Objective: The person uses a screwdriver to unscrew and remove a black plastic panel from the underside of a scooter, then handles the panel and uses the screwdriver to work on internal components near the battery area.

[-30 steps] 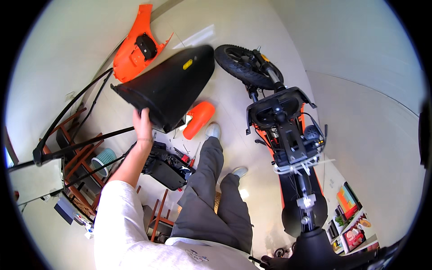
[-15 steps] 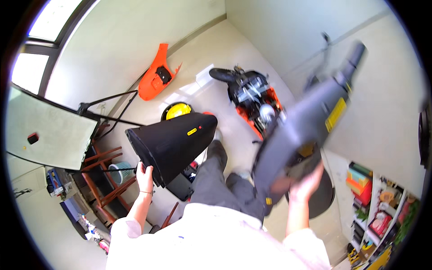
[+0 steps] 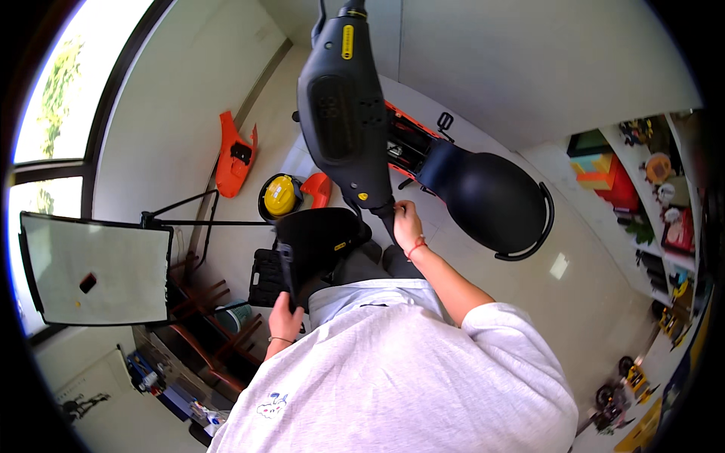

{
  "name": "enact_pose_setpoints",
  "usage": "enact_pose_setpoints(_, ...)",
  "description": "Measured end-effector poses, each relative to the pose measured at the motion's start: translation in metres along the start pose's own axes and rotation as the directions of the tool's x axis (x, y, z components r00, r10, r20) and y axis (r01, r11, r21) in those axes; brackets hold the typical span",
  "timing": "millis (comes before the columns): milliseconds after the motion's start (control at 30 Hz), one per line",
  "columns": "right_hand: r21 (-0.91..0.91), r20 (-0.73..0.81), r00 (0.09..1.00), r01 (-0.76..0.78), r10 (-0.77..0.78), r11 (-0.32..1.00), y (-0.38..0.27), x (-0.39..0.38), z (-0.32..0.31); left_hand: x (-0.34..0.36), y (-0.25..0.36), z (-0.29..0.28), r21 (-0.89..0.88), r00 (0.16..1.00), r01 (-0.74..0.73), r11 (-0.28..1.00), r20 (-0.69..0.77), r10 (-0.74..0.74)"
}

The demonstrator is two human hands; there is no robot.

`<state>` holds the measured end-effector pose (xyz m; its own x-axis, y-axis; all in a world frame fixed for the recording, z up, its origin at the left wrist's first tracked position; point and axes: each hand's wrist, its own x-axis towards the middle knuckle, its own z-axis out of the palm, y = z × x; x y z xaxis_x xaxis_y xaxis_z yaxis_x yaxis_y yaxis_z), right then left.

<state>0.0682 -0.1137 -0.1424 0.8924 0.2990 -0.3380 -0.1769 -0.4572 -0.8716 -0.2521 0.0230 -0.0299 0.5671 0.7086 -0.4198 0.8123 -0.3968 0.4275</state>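
Observation:
A dark grey elongated housing with a dark display panel and a yellow label hangs in front of me, a thick black lead coming out of each end. Just under the housing, my right hand is closed round its lower lead. Lower and to the left is a black case with a small yellow label, against my legs. My left hand is closed on the near left edge of this case, its fingers partly hidden.
An orange scooter with a round black seat stands to the right. On the floor are an orange body panel, a yellow hard hat and a black tool case. At left stands a framed board; shelves line the right.
The grey housing has swung from the right to straight ahead, and my right hand has gone from its body to the lower lead. The black case has come closer with my left hand.

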Motion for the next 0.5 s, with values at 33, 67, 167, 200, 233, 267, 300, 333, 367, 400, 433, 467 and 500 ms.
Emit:
enact_pose_setpoints(33, 0.03, 0.013, 0.999, -0.042, 0.042, 0.999, 0.004, -0.003, 0.007, -0.007, -0.001, 0.007, 0.131, 0.995, -0.091, 0.987, 0.054, 0.084)
enact_pose_setpoints(67, 0.103, 0.004, 0.997, -0.075, 0.075, 0.992, 0.022, -0.007, 0.021, -0.011, 0.007, 0.015, 0.176, 0.986, -0.129, 0.976, 0.123, 0.108)
enact_pose_setpoints(167, 0.197, 0.134, 0.973, -0.21, 0.186, 0.958, 0.017, -0.023, 0.065, -0.019, 0.016, 0.032, 0.253, 0.934, -0.294, 0.922, 0.281, 0.22)
enact_pose_setpoints(200, 0.249, 0.133, 0.973, -0.218, 0.19, 0.943, -0.001, -0.033, 0.079, -0.024, 0.017, 0.034, 0.244, 0.944, -0.26, 0.934, 0.268, 0.192)
enact_pose_setpoints(233, 0.306, 0.137, 0.972, -0.223, 0.19, 0.925, -0.024, -0.042, 0.089, -0.028, 0.013, 0.034, 0.24, 0.955, -0.223, 0.945, 0.249, 0.162)
enact_pose_setpoints(267, 0.334, 0.337, 0.92, -0.314, 0.199, 0.889, -0.061, -0.049, 0.09, -0.034, 0.001, 0.036, 0.244, 0.978, -0.128, 0.961, 0.193, 0.082)
enact_pose_setpoints(300, 0.335, 0.499, 0.842, -0.405, 0.205, 0.851, -0.086, -0.051, 0.079, -0.036, 0.002, 0.04, 0.236, 0.982, -0.118, 0.965, 0.174, 0.078)
enact_pose_setpoints(333, 0.31, 0.441, 0.86, -0.414, 0.256, 0.856, -0.072, -0.055, 0.114, -0.045, 0.0, 0.039, 0.235, 0.984, -0.151, 0.96, 0.123, 0.125)
enact_pose_setpoints(367, 0.283, 0.358, 0.881, -0.417, 0.308, 0.864, -0.054, -0.047, 0.143, -0.046, 0.009, 0.045, 0.219, 0.978, -0.203, 0.954, 0.079, 0.19)
enact_pose_setpoints(400, 0.24, 0.36, 0.871, -0.433, 0.334, 0.869, -0.065, -0.051, 0.162, -0.049, 0.001, 0.043, 0.242, 0.984, -0.171, 0.955, 0.093, 0.152)
enact_pose_setpoints(433, 0.199, 0.358, 0.861, -0.448, 0.361, 0.872, -0.079, -0.056, 0.179, -0.05, -0.011, 0.043, 0.265, 0.988, -0.14, 0.954, 0.106, 0.116)
enact_pose_setpoints(467, 0.157, 0.377, 0.796, -0.558, 0.473, 0.815, -0.044, -0.02, 0.196, -0.038, 0.001, 0.063, 0.248, 0.973, -0.187, 0.951, 0.179, 0.144)
enact_pose_setpoints(500, 0.198, 0.455, 0.726, -0.647, 0.515, 0.736, -0.045, -0.012, 0.204, -0.036, 0.005, 0.066, 0.269, 0.968, -0.201, 0.942, 0.204, 0.148)
